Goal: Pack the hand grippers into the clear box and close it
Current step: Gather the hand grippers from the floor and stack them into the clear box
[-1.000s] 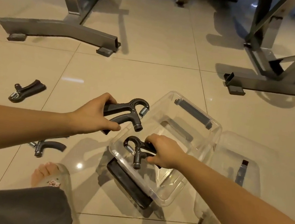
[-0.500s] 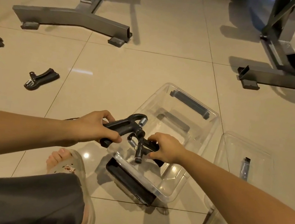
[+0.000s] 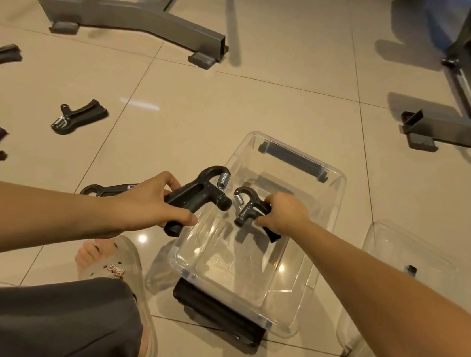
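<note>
My left hand (image 3: 147, 206) has carried its black hand gripper (image 3: 199, 196) in over the near-left rim of the clear box (image 3: 332, 190), grip closed round the handles; my right hand (image 3: 283, 216) holds a second gripper (image 3: 247, 206) inside the box, now further up it; neither is released; more grippers (image 3: 78, 116) lie on the floor to the left; the lid (image 3: 426, 255) waits to the right.

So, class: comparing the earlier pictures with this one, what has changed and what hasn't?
The left hand brought its hand gripper right, to the clear box rim. The right hand lifted its gripper slightly. Neither let go. Box, lid and loose grippers stayed put.
</note>
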Available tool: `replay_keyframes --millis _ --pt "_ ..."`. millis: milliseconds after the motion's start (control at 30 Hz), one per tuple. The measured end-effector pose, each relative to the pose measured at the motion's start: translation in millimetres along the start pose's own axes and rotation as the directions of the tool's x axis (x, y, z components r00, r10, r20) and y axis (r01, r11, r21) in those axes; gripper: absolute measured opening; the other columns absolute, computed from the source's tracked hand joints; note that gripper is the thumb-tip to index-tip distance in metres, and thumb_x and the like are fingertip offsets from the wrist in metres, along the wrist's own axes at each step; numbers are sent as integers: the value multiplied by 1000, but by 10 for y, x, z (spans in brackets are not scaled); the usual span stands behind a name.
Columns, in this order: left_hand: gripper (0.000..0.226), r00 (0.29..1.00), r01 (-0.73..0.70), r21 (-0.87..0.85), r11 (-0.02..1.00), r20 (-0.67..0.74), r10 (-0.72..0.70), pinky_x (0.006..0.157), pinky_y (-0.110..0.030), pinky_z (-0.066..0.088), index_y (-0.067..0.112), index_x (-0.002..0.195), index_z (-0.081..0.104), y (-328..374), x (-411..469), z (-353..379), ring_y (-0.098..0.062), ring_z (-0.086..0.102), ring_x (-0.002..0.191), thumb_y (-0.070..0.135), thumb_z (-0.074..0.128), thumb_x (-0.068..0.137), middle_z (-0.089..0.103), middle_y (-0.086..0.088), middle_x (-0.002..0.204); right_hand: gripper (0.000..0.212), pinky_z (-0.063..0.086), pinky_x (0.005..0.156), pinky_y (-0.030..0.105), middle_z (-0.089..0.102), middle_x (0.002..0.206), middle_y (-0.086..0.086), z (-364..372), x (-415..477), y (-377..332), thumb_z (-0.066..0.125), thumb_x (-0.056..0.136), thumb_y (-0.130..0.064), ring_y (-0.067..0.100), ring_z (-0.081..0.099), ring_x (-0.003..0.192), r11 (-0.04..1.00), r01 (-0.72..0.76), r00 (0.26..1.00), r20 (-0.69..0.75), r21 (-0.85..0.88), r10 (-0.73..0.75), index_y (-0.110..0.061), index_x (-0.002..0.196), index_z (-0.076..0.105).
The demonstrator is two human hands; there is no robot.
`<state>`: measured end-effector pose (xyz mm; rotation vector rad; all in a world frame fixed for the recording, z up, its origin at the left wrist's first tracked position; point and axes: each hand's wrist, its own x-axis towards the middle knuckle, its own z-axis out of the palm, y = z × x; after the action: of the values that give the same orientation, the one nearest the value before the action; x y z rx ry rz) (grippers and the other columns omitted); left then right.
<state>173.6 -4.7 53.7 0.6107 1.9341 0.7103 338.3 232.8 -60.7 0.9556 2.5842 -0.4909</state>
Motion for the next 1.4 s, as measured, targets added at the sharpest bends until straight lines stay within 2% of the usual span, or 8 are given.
replay_keyframes --millis 167,633,833,900,967,1033,1267,1400 --pt "78 1000 -7 -21 1000 18 8 81 -37 58 20 113 52 150 125 -31 -23 75 80 43 92 50 76 -9 97 19 52 65 34 60 81 -1 50 421 104 71 83 -30 23 61 78 989 -138 989 -60 -52 135 -19 98 65" --pt "57 997 -67 49 997 -40 69 80 -35 60 26 108 51 97 58 70 -13 73 76 32 90 67 76 1 87 30 50 76 36 66 109 7 55 720 61 71 86 -26 29 63 100 981 24 998 -53 -192 -34 -15 112 61" --pt "60 978 -185 62 981 -84 189 67 -46 63 19 110 46 318 132 -37 -31 72 78 20 90 69 66 -13 101 26 47 73 31 71 102 7 -463 360 9 67 89 -24 24 62 89 982 -13 993 -111 187 34 -11 111 70" --pt "60 963 -242 80 967 -98 249 63 -46 63 18 109 45 439 172 -58 -32 72 76 20 90 69 63 -16 101 24 53 68 34 73 92 9 -750 87 -85 65 94 -28 22 66 79 852 0 989 -124 523 76 -7 101 73" --pt "60 953 -276 83 957 -108 284 61 -43 63 16 110 43 542 211 -38 -23 72 64 19 88 71 62 -13 95 30 58 62 34 72 87 14 -970 -229 -227 63 98 -32 24 68 72 541 -37 996 -10 840 84 -4 102 71" --pt "59 945 -292 88 952 -126 302 60 -40 63 14 111 41 621 227 11 -13 68 53 18 86 74 61 -7 88 36 60 64 38 70 80 13 -1109 -486 -332 64 97 -37 28 71 75 341 -105 994 98 934 39 -3 106 70" --pt "60 920 -355 178 918 -108 377 66 -32 56 17 113 47 736 339 141 -15 67 70 33 88 73 64 2 86 28 61 63 34 67 92 17 -1114 -740 -329 71 92 -14 26 67 81 176 -82 996 74 981 55 8 108 68" --pt "20 954 -278 -70 958 96 284 76 -40 57 8 108 71 744 486 -5 -30 69 80 21 70 93 74 -21 94 12 64 66 36 68 90 17 -1056 -775 -207 66 94 -6 24 69 76 149 -72 990 52 986 134 3 102 69"
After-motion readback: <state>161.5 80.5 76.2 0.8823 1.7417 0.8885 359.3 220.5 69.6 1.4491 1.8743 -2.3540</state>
